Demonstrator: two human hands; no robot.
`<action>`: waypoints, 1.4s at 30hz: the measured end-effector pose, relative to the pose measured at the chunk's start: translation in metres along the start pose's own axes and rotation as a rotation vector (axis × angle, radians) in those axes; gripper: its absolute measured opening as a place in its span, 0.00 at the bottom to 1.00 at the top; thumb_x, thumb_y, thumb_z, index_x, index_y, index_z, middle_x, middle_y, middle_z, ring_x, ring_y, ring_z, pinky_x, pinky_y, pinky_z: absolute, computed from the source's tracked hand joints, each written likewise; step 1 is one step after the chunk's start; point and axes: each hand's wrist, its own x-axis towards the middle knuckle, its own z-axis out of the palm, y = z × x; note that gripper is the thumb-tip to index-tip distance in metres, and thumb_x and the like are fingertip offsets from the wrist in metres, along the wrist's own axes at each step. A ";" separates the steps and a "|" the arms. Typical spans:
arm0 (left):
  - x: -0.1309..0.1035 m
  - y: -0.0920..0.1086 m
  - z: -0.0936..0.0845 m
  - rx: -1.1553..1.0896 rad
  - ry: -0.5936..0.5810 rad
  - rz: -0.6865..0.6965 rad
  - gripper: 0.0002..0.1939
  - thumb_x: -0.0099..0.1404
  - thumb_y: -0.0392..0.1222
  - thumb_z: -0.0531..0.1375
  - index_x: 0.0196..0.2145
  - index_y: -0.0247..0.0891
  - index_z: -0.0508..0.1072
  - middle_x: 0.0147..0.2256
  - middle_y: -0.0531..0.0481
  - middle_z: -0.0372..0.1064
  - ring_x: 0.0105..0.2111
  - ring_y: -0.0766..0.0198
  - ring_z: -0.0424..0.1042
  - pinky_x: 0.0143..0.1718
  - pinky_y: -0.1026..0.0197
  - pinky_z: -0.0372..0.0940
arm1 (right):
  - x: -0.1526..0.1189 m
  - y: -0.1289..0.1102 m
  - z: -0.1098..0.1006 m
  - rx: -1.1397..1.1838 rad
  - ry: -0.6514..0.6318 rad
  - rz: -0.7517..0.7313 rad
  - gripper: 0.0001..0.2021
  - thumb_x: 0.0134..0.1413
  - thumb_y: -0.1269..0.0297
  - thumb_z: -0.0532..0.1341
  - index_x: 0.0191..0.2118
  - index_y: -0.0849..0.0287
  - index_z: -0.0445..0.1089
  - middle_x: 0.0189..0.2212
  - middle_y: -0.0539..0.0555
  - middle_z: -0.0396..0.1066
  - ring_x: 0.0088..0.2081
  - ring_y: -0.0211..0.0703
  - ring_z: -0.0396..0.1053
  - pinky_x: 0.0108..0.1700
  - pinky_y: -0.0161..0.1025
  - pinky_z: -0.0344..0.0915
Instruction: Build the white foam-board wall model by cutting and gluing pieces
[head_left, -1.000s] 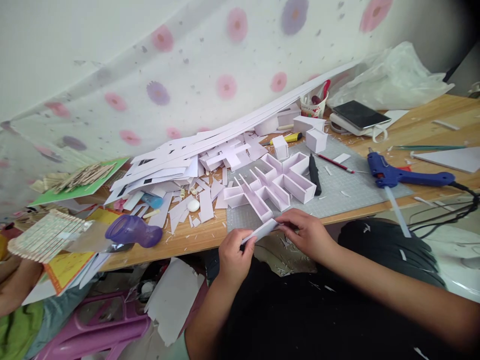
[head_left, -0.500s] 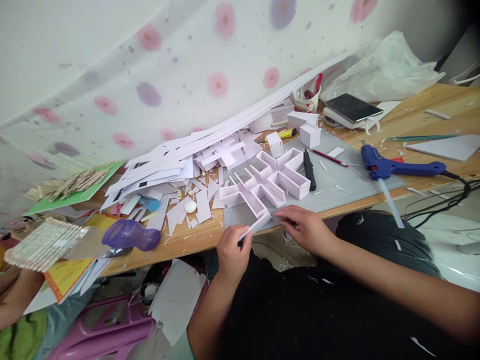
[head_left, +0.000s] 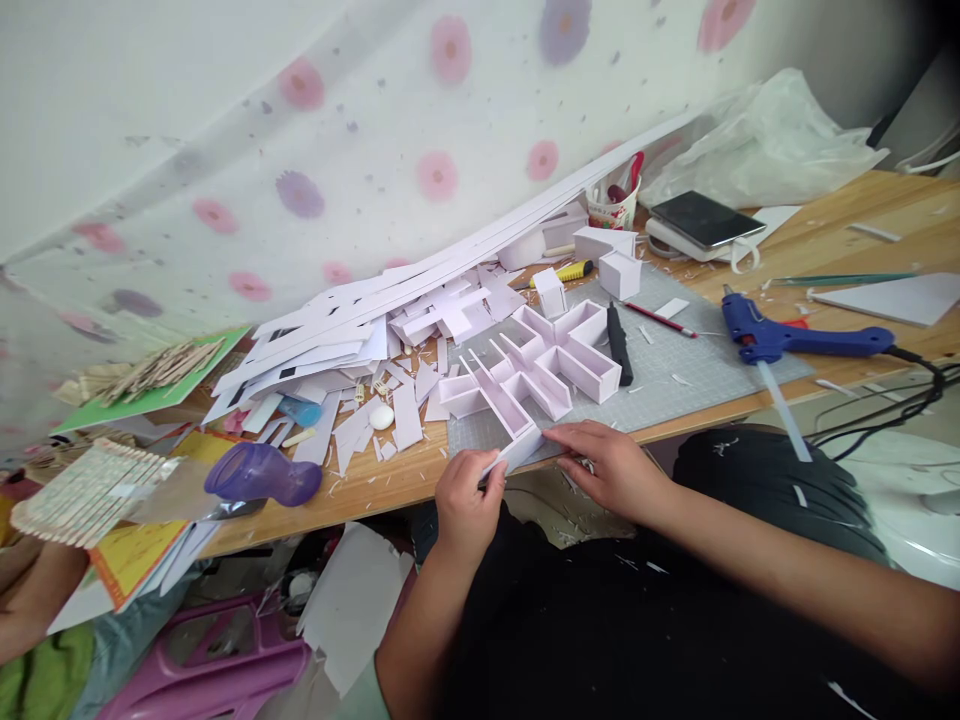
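A white foam-board model with several open-topped arms stands on the grey cutting mat. My left hand is closed, pinching the left end of a white board strip between thumb and fingers. That strip runs across the near end of the model's front arm, against it or very close. At the strip's right end are the stretched fingertips of my right hand, thumb apart below; they touch the strip or the model's corner. A black marker-like stick lies beside the model.
A blue glue gun rests at the mat's right, its glue stick over the table edge. Behind lie a red pencil, a yellow cutter and board scraps. Left are a purple jar and another person's arm.
My right fingertips have moved slightly left, onto the strip's end. The strip has turned a little and now sits closer along the end of the model's front arm.
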 end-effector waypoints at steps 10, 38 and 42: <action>0.001 0.003 -0.003 -0.077 -0.051 -0.084 0.02 0.61 0.36 0.60 0.32 0.37 0.74 0.28 0.50 0.73 0.29 0.65 0.72 0.32 0.64 0.65 | 0.000 -0.001 0.000 0.021 0.006 -0.003 0.17 0.55 0.71 0.57 0.50 0.57 0.71 0.44 0.58 0.75 0.45 0.50 0.72 0.48 0.48 0.69; -0.029 0.062 0.015 -1.803 -0.580 -0.994 0.37 0.61 0.69 0.48 0.48 0.32 0.71 0.34 0.38 0.73 0.26 0.59 0.73 0.30 0.57 0.65 | -0.021 -0.034 -0.030 0.503 0.012 0.345 0.10 0.54 0.59 0.61 0.38 0.58 0.73 0.30 0.53 0.75 0.32 0.43 0.73 0.36 0.40 0.71; -0.036 0.060 0.015 -1.864 -0.539 -1.059 0.37 0.61 0.70 0.46 0.45 0.32 0.72 0.34 0.40 0.72 0.26 0.60 0.71 0.30 0.58 0.63 | -0.029 -0.035 -0.025 0.347 0.110 0.293 0.10 0.54 0.61 0.60 0.41 0.57 0.73 0.29 0.53 0.74 0.30 0.42 0.72 0.33 0.38 0.70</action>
